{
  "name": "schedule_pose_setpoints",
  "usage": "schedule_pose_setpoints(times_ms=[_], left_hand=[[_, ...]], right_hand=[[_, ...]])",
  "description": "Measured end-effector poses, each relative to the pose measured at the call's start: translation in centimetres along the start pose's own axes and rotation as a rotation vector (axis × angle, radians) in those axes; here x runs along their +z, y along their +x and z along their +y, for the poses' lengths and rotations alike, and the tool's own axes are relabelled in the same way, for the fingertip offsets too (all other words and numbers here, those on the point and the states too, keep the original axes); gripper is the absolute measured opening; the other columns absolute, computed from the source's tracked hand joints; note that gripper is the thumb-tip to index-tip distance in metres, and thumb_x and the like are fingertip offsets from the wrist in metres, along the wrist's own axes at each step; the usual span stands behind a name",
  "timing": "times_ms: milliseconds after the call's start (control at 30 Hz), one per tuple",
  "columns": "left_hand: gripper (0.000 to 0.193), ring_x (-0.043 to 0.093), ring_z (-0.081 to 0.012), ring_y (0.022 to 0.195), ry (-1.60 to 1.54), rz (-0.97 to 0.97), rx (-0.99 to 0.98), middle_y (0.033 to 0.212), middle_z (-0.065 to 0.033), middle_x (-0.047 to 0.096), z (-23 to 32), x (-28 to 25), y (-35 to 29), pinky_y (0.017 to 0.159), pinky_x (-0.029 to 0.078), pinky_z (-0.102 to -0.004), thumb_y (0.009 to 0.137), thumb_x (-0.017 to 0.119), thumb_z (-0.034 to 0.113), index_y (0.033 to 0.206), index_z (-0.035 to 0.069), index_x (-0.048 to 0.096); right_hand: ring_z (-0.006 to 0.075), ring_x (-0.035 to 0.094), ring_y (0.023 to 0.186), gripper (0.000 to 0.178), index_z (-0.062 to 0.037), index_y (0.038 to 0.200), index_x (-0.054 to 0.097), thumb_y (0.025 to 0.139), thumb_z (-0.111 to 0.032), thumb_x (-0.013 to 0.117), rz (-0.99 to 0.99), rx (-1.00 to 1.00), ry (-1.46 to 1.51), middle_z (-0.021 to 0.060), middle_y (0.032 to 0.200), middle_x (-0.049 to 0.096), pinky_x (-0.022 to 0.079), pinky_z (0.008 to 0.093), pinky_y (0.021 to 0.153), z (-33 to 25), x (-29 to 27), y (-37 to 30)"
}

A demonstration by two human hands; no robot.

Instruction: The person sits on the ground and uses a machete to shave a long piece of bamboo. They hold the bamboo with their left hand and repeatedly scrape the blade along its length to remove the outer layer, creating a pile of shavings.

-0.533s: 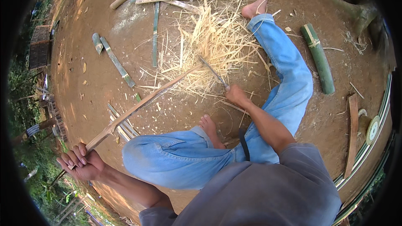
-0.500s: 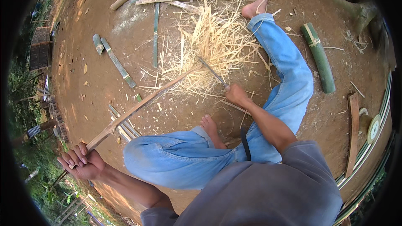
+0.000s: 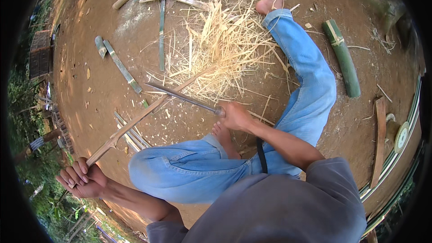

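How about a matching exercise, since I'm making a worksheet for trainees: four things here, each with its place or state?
Things
1. long brown strip
2. knife
3. pale shavings
4. thick bamboo piece

Places and states
A. green, lying to the right of the right leg
B. gripped by the left hand
C. loosely heaped near the right foot
D. gripped by the right hand

Right pairs: 1-B, 2-D, 3-C, 4-A
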State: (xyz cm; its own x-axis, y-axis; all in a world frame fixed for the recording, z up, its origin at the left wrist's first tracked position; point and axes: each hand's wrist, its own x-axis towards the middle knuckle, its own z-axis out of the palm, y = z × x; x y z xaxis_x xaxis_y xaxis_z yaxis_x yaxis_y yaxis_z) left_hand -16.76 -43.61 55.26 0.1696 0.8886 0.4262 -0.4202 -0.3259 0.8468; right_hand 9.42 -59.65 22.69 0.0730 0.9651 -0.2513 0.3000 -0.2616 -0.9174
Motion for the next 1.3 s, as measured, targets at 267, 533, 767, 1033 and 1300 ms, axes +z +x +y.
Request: schedule_pose_setpoints(times_ms=[267,533,767,1033,1300], left_hand=[[0.045,0.025,-0.0082,0.040,0.025,0.008,-0.002,0.046,0.0042,0.029,0.0,-0.6,0.5,0.052,0.033,-0.0264,0.106,0.031,0.028,0.064,0.015,0.040],[0.040,0.029,-0.0098,0.043,0.113,0.249,0.021,0.051,0.0035,0.031,0.1,-0.8,0.7,0.057,0.037,-0.0290,0.104,0.037,0.028,0.066,0.015,0.042],[0.038,0.033,-0.0120,0.044,0.177,0.396,0.084,0.052,0.0026,0.032,-0.5,0.6,1.0,0.061,0.040,-0.0321,0.102,0.041,0.025,0.066,0.014,0.041],[0.035,0.034,-0.0126,0.047,0.168,0.449,0.076,0.054,0.0016,0.032,-0.4,0.4,0.6,0.061,0.039,-0.0322,0.100,0.040,0.021,0.066,0.013,0.039],[0.036,0.034,-0.0118,0.045,0.178,0.431,0.072,0.053,0.0025,0.034,-0.4,0.4,1.0,0.061,0.040,-0.0317,0.101,0.043,0.025,0.067,0.013,0.041]], right_hand=[[0.0429,0.065,0.075,0.025,0.0027,0.090,0.065,0.086,-0.021,0.057,0.004,0.192,-0.031,0.0293,0.079,0.064,0.050,0.0505,0.068,5.2,0.4,1.6],[0.0424,0.064,0.073,0.026,0.0030,0.090,0.064,0.087,-0.021,0.055,-0.013,0.537,-0.008,0.0262,0.076,0.064,0.050,0.0500,0.068,7.3,-0.5,3.1],[0.0404,0.064,0.071,0.021,-0.0031,0.096,0.064,0.082,-0.016,0.057,-0.032,0.090,0.019,0.0234,0.077,0.065,0.050,0.0476,0.065,-0.6,0.9,1.4],[0.0424,0.065,0.075,0.024,0.0008,0.088,0.066,0.086,-0.021,0.056,0.005,0.224,0.011,0.0282,0.079,0.064,0.050,0.0491,0.070,4.3,0.4,2.6],[0.0419,0.066,0.074,0.029,0.0037,0.086,0.067,0.083,-0.023,0.057,0.098,0.204,-0.087,0.0288,0.079,0.064,0.051,0.0484,0.067,6.6,0.6,2.3]])
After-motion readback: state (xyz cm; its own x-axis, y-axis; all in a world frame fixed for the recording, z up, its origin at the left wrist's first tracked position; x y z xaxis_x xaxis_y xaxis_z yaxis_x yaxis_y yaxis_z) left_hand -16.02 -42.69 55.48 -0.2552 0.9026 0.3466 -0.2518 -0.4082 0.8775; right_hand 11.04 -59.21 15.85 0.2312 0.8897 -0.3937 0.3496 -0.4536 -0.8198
